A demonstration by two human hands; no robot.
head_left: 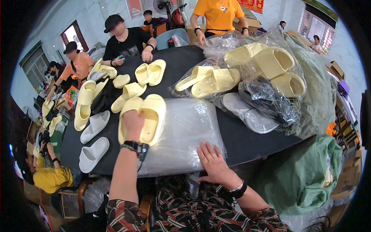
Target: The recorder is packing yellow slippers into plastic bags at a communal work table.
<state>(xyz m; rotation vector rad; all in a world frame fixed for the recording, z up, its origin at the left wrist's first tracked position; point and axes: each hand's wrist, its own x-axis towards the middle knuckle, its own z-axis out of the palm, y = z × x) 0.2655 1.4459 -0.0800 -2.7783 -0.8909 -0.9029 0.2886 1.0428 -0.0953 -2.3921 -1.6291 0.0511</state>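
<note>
My left hand (132, 123) is closed over the inner sides of a pair of pale yellow slippers (155, 120), its fingertips partly hidden by the slippers. The pair sits side by side at the left edge of a flat stack of clear plastic bags (191, 125). On the near right corner of that stack, my right hand (215, 164) lies flat with its fingers spread, holding nothing. Grey slippers (94, 154) rest on the black table to the left of my left forearm.
More yellow slippers (84, 106) lie loose at the table's left and far side. Bagged yellow slippers (216, 81) and a green mesh sack (315, 85) crowd the right. Opposite me, a person in black (129, 44) reaches toward slippers; another in orange (218, 17) stands behind the bagged ones.
</note>
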